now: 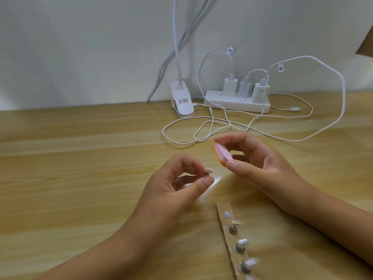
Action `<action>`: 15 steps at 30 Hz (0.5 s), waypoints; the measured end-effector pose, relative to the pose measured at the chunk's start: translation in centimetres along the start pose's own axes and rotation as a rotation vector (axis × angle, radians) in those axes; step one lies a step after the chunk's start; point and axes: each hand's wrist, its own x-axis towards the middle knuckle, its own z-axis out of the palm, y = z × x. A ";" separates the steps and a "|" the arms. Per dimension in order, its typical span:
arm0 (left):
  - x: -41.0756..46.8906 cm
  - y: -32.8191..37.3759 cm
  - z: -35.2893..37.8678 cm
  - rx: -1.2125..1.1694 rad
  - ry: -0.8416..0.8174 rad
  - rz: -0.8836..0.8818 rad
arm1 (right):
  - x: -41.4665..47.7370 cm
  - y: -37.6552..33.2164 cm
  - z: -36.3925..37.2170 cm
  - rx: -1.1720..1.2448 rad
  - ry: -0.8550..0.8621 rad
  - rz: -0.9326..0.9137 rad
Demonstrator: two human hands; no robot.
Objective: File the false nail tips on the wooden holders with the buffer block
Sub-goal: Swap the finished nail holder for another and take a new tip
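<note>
My right hand [260, 158] grips a small pink and orange buffer block [222, 155] between thumb and fingers, raised above the table. My left hand [181, 182] pinches a clear false nail tip on its small holder [207, 172] between thumb and forefinger, just left of and below the block; the two are apart. A brown strip [232, 239] lies on the table at the bottom centre, between my forearms. It carries three more clear nail tips [241, 244] on round pegs and one bare white pad [226, 214] at its far end.
The wooden table [80, 168] runs to a white wall. At the back stand a white power strip [238, 103] with three chargers and a white clip lamp base [182, 102]. White cables [201, 128] loop over the table just beyond my hands.
</note>
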 end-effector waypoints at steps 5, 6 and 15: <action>-0.1 -0.1 0.0 0.091 -0.006 0.020 | -0.3 -0.7 0.4 0.068 -0.019 0.027; -0.2 -0.1 0.1 0.106 0.005 0.026 | -0.5 -0.9 0.6 0.071 -0.035 0.012; -0.6 0.0 0.3 0.196 0.040 0.106 | -0.7 -1.0 0.7 0.012 0.021 -0.068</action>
